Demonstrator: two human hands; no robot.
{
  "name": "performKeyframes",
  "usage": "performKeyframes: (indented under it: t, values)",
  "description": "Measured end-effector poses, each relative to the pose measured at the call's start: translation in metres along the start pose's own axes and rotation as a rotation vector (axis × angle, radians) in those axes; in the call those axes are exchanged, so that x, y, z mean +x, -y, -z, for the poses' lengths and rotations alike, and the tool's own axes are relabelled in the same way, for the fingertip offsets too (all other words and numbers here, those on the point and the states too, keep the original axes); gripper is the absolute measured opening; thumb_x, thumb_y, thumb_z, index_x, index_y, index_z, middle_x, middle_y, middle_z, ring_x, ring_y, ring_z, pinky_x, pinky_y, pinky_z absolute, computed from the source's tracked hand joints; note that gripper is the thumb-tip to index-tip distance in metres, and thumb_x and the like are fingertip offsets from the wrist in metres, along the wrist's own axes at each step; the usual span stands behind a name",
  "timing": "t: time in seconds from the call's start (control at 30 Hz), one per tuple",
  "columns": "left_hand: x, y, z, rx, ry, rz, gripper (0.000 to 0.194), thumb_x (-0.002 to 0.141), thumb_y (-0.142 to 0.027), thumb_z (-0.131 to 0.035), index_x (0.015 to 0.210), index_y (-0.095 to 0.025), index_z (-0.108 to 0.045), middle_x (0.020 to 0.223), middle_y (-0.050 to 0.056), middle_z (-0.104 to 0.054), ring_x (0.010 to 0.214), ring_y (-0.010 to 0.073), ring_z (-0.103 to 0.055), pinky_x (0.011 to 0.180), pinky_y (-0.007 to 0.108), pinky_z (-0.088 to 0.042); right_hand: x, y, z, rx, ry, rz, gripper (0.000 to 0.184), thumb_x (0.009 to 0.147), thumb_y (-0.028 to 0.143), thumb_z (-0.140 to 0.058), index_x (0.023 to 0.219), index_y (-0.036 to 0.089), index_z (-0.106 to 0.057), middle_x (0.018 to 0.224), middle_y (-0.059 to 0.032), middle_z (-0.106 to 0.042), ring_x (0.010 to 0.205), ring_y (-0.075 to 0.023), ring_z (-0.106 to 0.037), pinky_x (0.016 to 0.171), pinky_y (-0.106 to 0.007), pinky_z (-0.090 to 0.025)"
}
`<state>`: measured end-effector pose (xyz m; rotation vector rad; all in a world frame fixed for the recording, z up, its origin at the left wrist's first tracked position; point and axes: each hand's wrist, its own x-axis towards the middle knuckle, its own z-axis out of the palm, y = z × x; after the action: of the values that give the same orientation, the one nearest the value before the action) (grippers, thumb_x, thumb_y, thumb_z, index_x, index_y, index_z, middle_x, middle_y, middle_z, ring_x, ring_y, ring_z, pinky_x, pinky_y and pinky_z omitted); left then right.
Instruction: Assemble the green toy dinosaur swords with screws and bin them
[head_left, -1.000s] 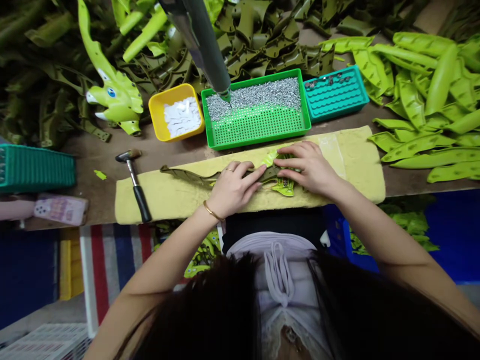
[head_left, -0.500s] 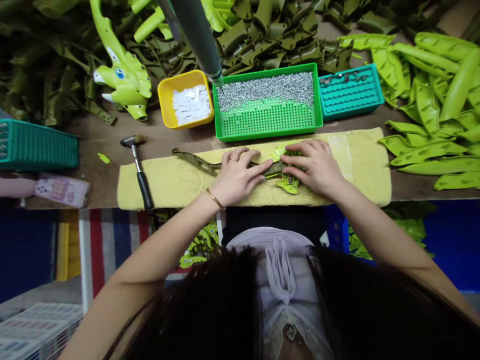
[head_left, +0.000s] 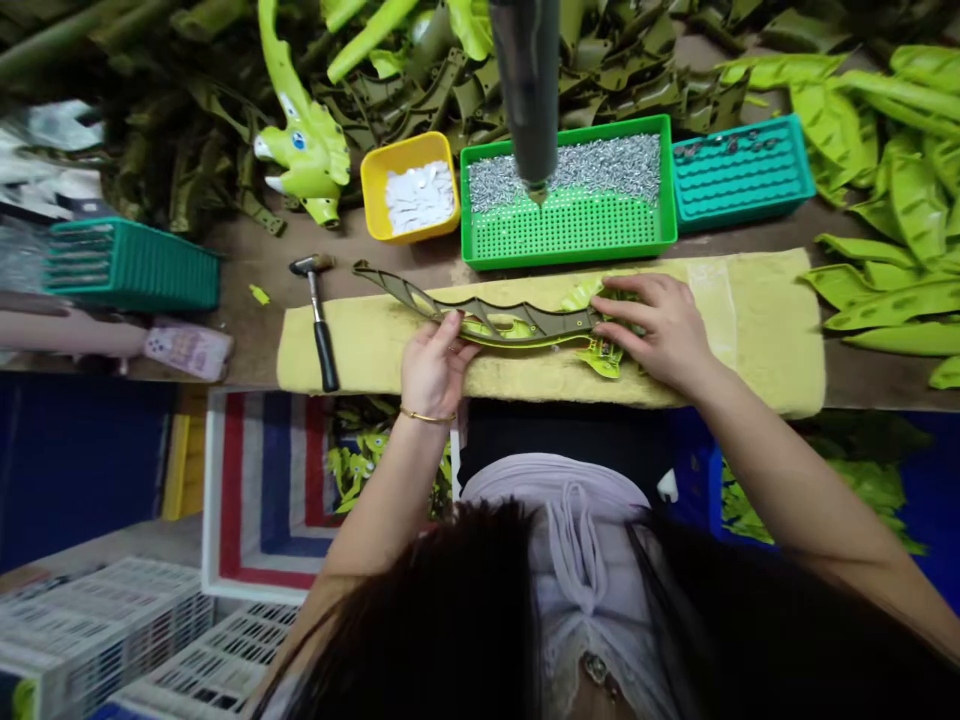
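Note:
A long curved olive-green plastic part point(head_left: 517, 318) lies across the yellow towel, with lime-green plastic showing along its lower edge. My left hand point(head_left: 436, 365) grips its lower edge near the middle, thumb on top and fingers partly hidden below. At the right end my right hand point(head_left: 660, 325) is closed over the part, where a lime-green dinosaur-head piece point(head_left: 602, 358) sticks out. My right palm hides some of that joint. Above the part hangs a screwdriver point(head_left: 534, 150), its tip over the green basket.
The green basket point(head_left: 570, 258) holds many small screws. Beside it stand a yellow bin point(head_left: 409, 232) of white pieces and a teal tray point(head_left: 739, 180). A hammer point(head_left: 322, 335) lies on the towel point(head_left: 772, 330). Lime-green shells point(head_left: 892, 280) are heaped right; olive parts point(head_left: 405, 120) pile behind.
My left hand has moved from on top of the olive part, near its right end, to its lower edge further left. My right hand stays at the right end. The camera view has shifted left.

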<state>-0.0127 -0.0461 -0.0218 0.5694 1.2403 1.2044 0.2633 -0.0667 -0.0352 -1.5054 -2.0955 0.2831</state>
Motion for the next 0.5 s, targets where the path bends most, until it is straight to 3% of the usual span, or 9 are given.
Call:
performKeyframes:
  t: [0.1,0.2,0.27,0.33,0.37,0.4,0.5]
  values:
    - [0.011,0.001,-0.002,-0.012,-0.037,-0.002,0.036,0.061,-0.036,-0.085,0.076,-0.015,-0.061,0.074,0.001,-0.069,0.068,0.0129,-0.067,0.073,0.029,-0.06,-0.002,0.002,-0.002,-0.045,-0.03,0.013,0.034,0.088,0.05,-0.055,0.111,0.03,-0.071,0.12,-0.0052,-0.068,0.11,-0.0249,-0.058,0.094,-0.043,-0.042]
    - [0.02,-0.003,0.013,0.182,-0.047,-0.048,0.037,0.065,-0.039,-0.082,0.086,-0.018,-0.058,0.076,0.001,-0.068,0.07,0.0151,-0.067,0.072,0.031,-0.059,-0.003,0.004,-0.006,-0.087,-0.042,-0.005,0.034,0.089,0.05,-0.053,0.112,0.031,-0.07,0.122,-0.0037,-0.067,0.11,-0.0243,-0.057,0.094,-0.043,-0.041]
    - [0.019,-0.01,0.023,0.443,-0.149,-0.263,0.046,0.065,-0.036,-0.083,0.099,-0.021,-0.057,0.085,0.003,-0.068,0.079,0.017,-0.067,0.075,0.033,-0.058,-0.002,0.005,-0.006,-0.102,-0.031,0.012,0.034,0.09,0.049,-0.052,0.114,0.031,-0.069,0.124,-0.003,-0.066,0.113,-0.0242,-0.054,0.097,-0.045,-0.039]
    - [0.011,-0.015,0.023,0.742,-0.232,-0.596,0.052,0.066,-0.034,-0.083,0.11,-0.022,-0.057,0.1,0.006,-0.066,0.092,0.0194,-0.064,0.081,0.034,-0.056,0.001,0.007,-0.004,-0.113,-0.017,0.044,0.033,0.09,0.047,-0.053,0.114,0.031,-0.068,0.127,-0.0036,-0.065,0.118,-0.0251,-0.052,0.102,-0.047,-0.036]
    - [0.005,-0.015,0.017,0.878,-0.19,-0.739,0.051,0.069,-0.034,-0.081,0.112,-0.021,-0.058,0.106,0.008,-0.064,0.098,0.0208,-0.062,0.084,0.036,-0.055,0.002,0.008,-0.001,-0.113,-0.022,0.047,0.032,0.09,0.046,-0.053,0.114,0.03,-0.067,0.128,-0.0043,-0.064,0.119,-0.0255,-0.051,0.103,-0.049,-0.035]
    - [-0.002,-0.013,0.009,0.984,-0.069,-0.838,0.044,0.074,-0.036,-0.077,0.112,-0.02,-0.059,0.109,0.01,-0.063,0.102,0.0218,-0.061,0.087,0.038,-0.053,0.002,0.009,0.002,-0.108,-0.037,0.04,0.031,0.09,0.044,-0.054,0.115,0.03,-0.067,0.128,-0.0049,-0.064,0.12,-0.0257,-0.051,0.104,-0.049,-0.034]
    - [-0.019,0.002,-0.028,1.09,0.481,-0.926,0.034,0.086,-0.038,-0.066,0.112,-0.017,-0.062,0.109,0.011,-0.064,0.105,0.0216,-0.06,0.094,0.039,-0.051,-0.007,0.019,0.013,-0.053,-0.165,-0.025,0.029,0.091,0.036,-0.053,0.117,0.027,-0.063,0.117,-0.0062,-0.067,0.111,-0.0232,-0.057,0.1,-0.046,-0.038]
